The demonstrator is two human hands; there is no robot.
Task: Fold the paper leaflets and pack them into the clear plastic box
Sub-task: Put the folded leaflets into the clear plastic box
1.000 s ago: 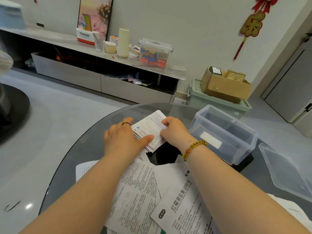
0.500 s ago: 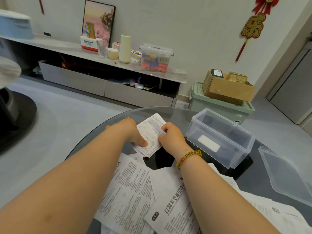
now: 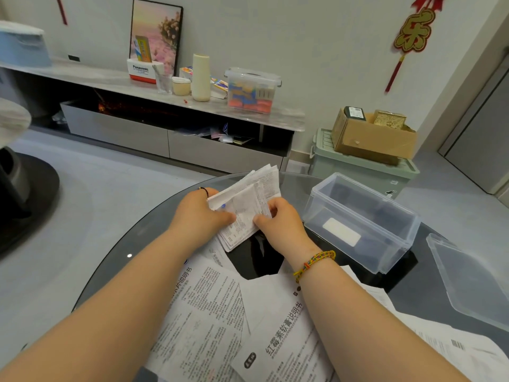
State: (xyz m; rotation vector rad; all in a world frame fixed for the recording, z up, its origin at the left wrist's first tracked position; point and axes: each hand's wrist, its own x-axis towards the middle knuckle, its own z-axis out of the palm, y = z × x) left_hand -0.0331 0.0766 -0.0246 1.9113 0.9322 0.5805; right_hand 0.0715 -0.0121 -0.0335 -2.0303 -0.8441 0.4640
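A folded white paper leaflet (image 3: 248, 205) with fine print is pinched between both hands above the round glass table (image 3: 154, 232). My left hand (image 3: 201, 213) grips its left edge, and my right hand (image 3: 281, 221) grips its lower right edge. The leaflet's far end sticks up, its layers fanned apart. The clear plastic box (image 3: 360, 216) stands open to the right of my right hand, with nothing in it but a white label on its side. Several unfolded leaflets (image 3: 214, 307) lie flat on the table under my forearms.
The box's clear lid (image 3: 473, 279) lies at the table's right edge. Beyond the table stand a low TV cabinet (image 3: 170, 142) with bottles and a storage box, and a green crate (image 3: 363, 166) carrying a cardboard box (image 3: 371, 136).
The folded leaflet has been lifted and tilted up off the table, its far end now raised. Both hands shifted their grip along its edges.
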